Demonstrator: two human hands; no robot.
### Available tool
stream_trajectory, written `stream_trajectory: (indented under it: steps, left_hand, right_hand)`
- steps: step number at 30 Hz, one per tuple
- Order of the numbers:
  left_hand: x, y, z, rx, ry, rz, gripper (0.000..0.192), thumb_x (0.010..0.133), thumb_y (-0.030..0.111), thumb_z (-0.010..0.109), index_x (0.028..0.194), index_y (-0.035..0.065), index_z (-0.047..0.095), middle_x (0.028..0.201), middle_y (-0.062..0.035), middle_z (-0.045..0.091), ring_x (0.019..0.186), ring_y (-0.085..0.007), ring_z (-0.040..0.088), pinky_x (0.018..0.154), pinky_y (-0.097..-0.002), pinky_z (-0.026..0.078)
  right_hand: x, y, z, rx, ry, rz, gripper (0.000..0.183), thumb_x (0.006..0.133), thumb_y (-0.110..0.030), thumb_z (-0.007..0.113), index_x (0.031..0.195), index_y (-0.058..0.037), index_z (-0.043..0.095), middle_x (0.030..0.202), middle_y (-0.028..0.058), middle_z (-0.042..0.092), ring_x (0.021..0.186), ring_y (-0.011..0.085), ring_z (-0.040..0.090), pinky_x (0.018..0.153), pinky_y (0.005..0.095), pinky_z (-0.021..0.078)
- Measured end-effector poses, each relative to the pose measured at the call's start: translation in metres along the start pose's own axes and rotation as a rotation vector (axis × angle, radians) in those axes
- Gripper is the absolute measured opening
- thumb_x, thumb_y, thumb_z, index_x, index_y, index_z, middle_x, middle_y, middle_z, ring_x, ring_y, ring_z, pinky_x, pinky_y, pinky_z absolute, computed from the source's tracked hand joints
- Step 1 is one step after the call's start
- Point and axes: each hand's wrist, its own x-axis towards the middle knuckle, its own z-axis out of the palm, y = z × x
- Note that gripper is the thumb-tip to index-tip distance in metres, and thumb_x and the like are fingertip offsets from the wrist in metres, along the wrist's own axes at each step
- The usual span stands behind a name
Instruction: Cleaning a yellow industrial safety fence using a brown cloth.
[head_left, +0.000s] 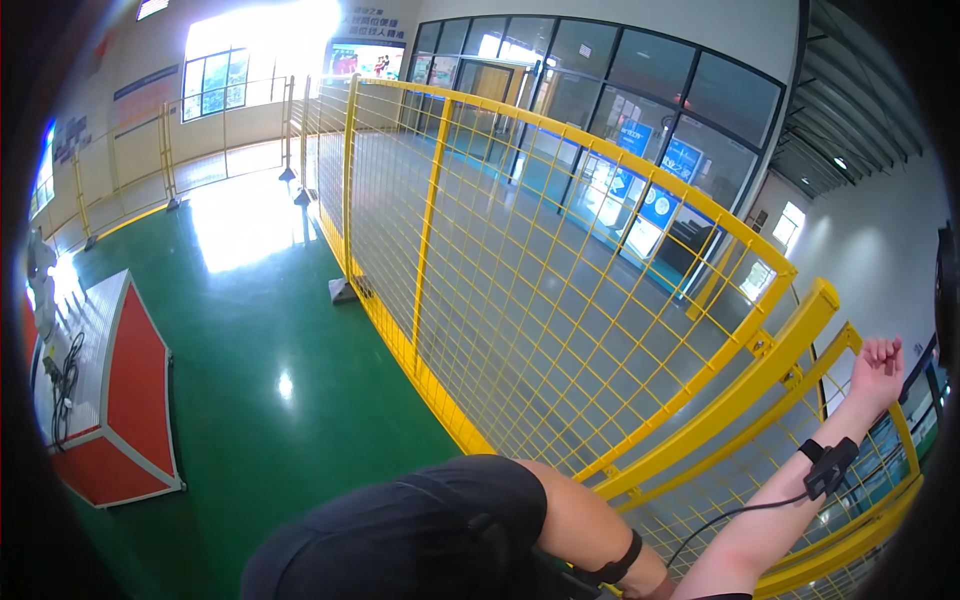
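Observation:
My right hand is raised at the far right, with its fingers curled in and nothing seen in them. It is nearest to the top corner of a yellow wire-mesh fence panel; whether it touches the frame cannot be told. A black device with a cable is strapped to that forearm. My left hand is out of view; the left arm, in a black short sleeve, bears a black strap and runs out at the bottom. A larger yellow mesh panel stands before me, beside a thick yellow post.
A red-sided bench with a ribbed metal top stands at the left. On it lie coiled dark cables, near what looks like a robot arm. The green floor meets the fence's yellow base. Glass partitions stand beyond.

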Motion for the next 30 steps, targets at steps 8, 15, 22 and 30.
stream_trajectory:
  steps: [8, 15, 22, 30]
  left_hand:
    - [-0.007, -0.008, -0.002, 0.011, -0.015, 0.01, 0.042, 0.086, 0.032, 0.075, 0.117, 0.0045, 0.073, 0.118, -0.0175, 0.071, 0.105, -0.0247, 0.069, 0.083, -0.038, 0.055]
    - [-0.001, 0.007, 0.005, 0.115, -0.048, 0.064, 0.039, 0.085, 0.027, 0.074, 0.116, 0.0033, 0.072, 0.114, -0.0169, 0.071, 0.1, -0.0245, 0.069, 0.08, -0.0383, 0.055]
    - [0.018, 0.061, 0.037, 0.336, -0.137, 0.32, 0.037, 0.084, 0.023, 0.073, 0.115, 0.0021, 0.072, 0.11, -0.0164, 0.072, 0.095, -0.0244, 0.069, 0.076, -0.0386, 0.055]
    - [0.024, 0.062, 0.025, 0.327, -0.181, 0.249, 0.035, 0.083, 0.017, 0.072, 0.114, 0.0007, 0.071, 0.105, -0.0157, 0.072, 0.09, -0.0242, 0.069, 0.072, -0.039, 0.055]
  right_hand:
    - [-0.004, -0.018, 0.017, -0.039, -0.11, -0.066, 0.015, 0.099, -0.005, 0.052, 0.104, 0.0071, 0.06, 0.081, 0.0077, 0.044, 0.066, 0.0177, 0.038, 0.06, 0.0322, 0.0319]
    - [-0.004, 0.013, 0.016, -0.205, -0.15, 0.059, 0.019, 0.099, -0.012, 0.057, 0.106, 0.0039, 0.065, 0.08, 0.0052, 0.049, 0.064, 0.0154, 0.041, 0.057, 0.0288, 0.0336]
    - [-0.013, 0.081, 0.011, -1.883, -0.276, -0.453, 0.016, 0.099, -0.023, 0.061, 0.102, -0.0083, 0.067, 0.076, 0.0075, 0.057, 0.072, 0.0225, 0.061, 0.064, 0.0379, 0.0476]
    - [-0.001, 0.1, 0.023, -2.326, -0.337, -0.572, 0.035, 0.104, -0.036, 0.05, 0.114, -0.0069, 0.066, 0.105, 0.0156, 0.072, 0.101, 0.0384, 0.067, 0.09, 0.0446, 0.0501]
